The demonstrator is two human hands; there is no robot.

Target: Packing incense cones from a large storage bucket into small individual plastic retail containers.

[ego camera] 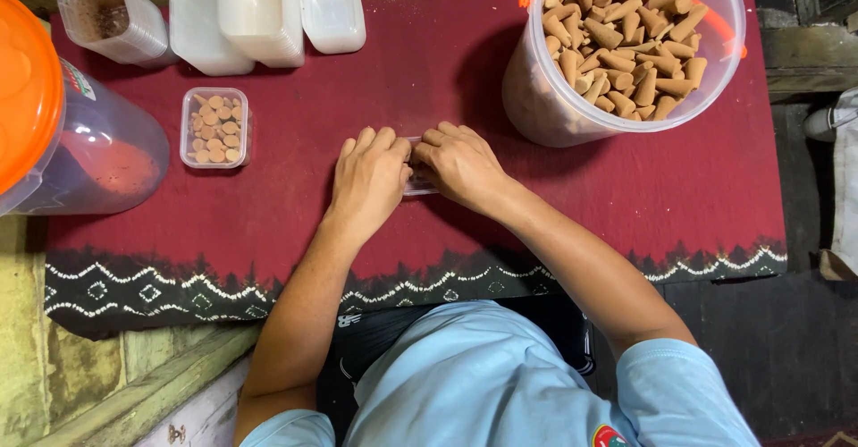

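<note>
Head view shows my left hand (371, 179) and right hand (458, 163) pressed together over a small clear box (418, 188) mid-bench, fingers curled on it. Uneven pressure could tip it, and my right forearm lies near the cone-filled tub (617, 54).

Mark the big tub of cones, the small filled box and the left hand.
big tub of cones (545, 98), head view, its clear wall.
small filled box (214, 128), head view, its middle.
left hand (371, 179), head view, its back.

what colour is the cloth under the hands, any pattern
Dark red cloth, with a black border of white zigzags and diamonds along its near edge; seen in the head view.
</note>
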